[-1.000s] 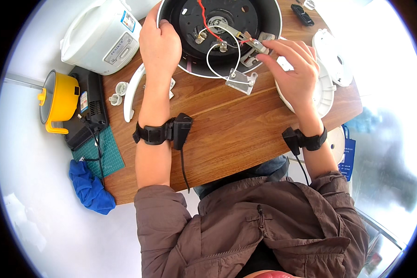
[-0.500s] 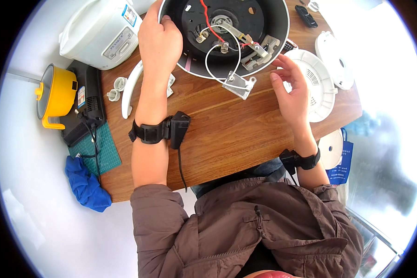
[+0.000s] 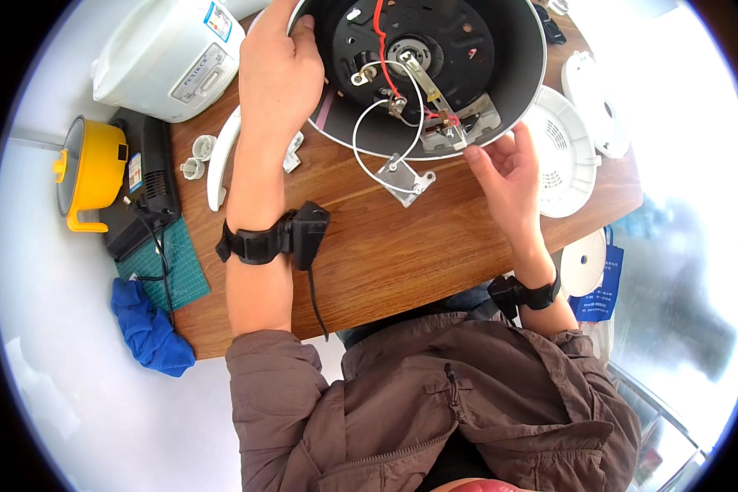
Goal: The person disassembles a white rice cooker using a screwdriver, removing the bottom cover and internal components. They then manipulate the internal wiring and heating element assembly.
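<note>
My left hand (image 3: 280, 82) grips the upper left rim of an open dark round cooker body (image 3: 517, 57), its inside facing up toward me. My right hand (image 3: 507, 172) holds the lower right rim, thumb beside the end of a metal lever (image 3: 443, 107), fingers partly hidden under the body. Inside are a red wire (image 3: 379, 29), white wires (image 3: 355, 131) and metal brackets (image 3: 482, 115). A small metal plate (image 3: 395, 184) dangles on the white wire below the rim.
A white cooker (image 3: 148, 53), yellow pot (image 3: 94, 172), black appliance (image 3: 157, 131), green mat (image 3: 184, 271) and blue cloth (image 3: 148, 328) lie left. A curved white handle (image 3: 221, 172) and small caps (image 3: 195, 166) are nearer. White perforated cover (image 3: 553, 184) and lid (image 3: 607, 131) lie right.
The cooker body has shifted right and toward me with the dangling plate. My right hand has let go of the metal lever, moved down and closed on the rim.
</note>
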A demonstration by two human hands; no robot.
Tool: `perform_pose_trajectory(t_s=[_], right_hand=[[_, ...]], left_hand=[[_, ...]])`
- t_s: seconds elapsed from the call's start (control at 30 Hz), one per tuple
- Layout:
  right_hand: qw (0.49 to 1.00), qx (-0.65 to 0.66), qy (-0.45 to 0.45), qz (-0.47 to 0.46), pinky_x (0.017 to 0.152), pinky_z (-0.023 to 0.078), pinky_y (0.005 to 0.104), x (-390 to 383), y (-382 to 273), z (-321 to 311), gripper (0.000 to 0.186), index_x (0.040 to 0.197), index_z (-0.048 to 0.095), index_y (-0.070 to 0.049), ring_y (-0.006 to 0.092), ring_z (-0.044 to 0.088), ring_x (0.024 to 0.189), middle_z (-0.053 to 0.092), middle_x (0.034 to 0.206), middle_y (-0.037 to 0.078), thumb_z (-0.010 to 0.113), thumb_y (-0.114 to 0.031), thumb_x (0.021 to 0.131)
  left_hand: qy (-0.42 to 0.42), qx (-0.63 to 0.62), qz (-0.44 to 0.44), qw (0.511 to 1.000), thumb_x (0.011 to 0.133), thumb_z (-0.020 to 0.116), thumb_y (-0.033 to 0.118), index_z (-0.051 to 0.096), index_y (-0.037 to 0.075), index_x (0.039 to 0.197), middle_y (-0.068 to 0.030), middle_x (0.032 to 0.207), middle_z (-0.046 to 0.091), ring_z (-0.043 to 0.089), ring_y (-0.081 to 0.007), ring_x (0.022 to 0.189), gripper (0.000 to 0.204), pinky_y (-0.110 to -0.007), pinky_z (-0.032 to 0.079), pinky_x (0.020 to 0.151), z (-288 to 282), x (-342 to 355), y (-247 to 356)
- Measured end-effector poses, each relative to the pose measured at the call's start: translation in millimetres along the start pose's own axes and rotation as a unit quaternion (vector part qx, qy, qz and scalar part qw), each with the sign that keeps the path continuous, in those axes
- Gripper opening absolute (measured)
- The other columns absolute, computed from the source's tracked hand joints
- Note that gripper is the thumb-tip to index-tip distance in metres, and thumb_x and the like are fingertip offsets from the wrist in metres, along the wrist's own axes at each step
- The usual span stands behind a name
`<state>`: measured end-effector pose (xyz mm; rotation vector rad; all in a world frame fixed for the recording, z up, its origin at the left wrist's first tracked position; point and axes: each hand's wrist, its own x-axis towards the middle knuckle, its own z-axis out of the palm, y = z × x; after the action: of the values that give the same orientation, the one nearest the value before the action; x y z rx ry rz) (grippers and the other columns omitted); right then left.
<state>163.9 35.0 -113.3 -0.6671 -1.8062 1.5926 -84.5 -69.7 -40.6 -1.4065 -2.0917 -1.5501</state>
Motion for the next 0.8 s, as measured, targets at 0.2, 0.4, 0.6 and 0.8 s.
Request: perform_pose_trajectory(t_s=[0.2,0.4,0.6,0.8], right_hand=[[1.0,-0.016,-0.015,0.0,0.088,0.058,0.0305,-4,0,0,0.056,0.137,0.043,0.002,0.017,0.072,0.099,0.073,0.114,0.015,0.077,-0.004,0.092],[0.996,-0.086,-0.036,0.002,0.086,0.058,0.0313,-7,-9,3,0.066,0.138,0.042,0.002,0.0183,0.072,0.096,0.073,0.111,0.015,0.083,-0.008,0.086],[0.994,-0.107,-0.037,0.011,0.081,0.059,0.0311,-7,-8,-3,0.062,0.137,0.048,0.0,0.0173,0.072,0.089,0.074,0.107,0.012,0.082,-0.009,0.087],[0.958,-0.269,-0.011,-0.098,0.074,0.058,0.0311,-8,-21,-16,0.033,0.12,0.068,-0.004,0.0204,0.072,0.084,0.073,0.101,0.009,0.077,-0.008,0.088]], left_hand=[[-0.013,-0.043,0.023,0.999,0.095,0.043,-0.011,0.059,0.0,0.136,-0.0201,0.126,0.068,0.064,-0.0295,0.123,0.045,-0.035,0.044,0.108,0,1,-9],[-0.006,-0.102,-0.005,0.995,0.094,0.044,-0.014,0.061,-0.002,0.134,-0.0169,0.128,0.068,0.063,-0.0251,0.124,0.045,-0.034,0.044,0.109,1,4,-18],[0.02,0.011,-0.015,1.0,0.098,0.059,0.0,0.062,-0.001,0.135,-0.0143,0.118,0.073,0.067,-0.0214,0.11,0.038,-0.033,0.049,0.099,-4,2,-29],[0.065,-0.014,-0.046,0.997,0.097,0.056,-0.006,0.069,0.005,0.131,-0.0117,0.116,0.076,0.069,-0.0165,0.105,0.038,-0.03,0.051,0.095,-5,4,-33]])
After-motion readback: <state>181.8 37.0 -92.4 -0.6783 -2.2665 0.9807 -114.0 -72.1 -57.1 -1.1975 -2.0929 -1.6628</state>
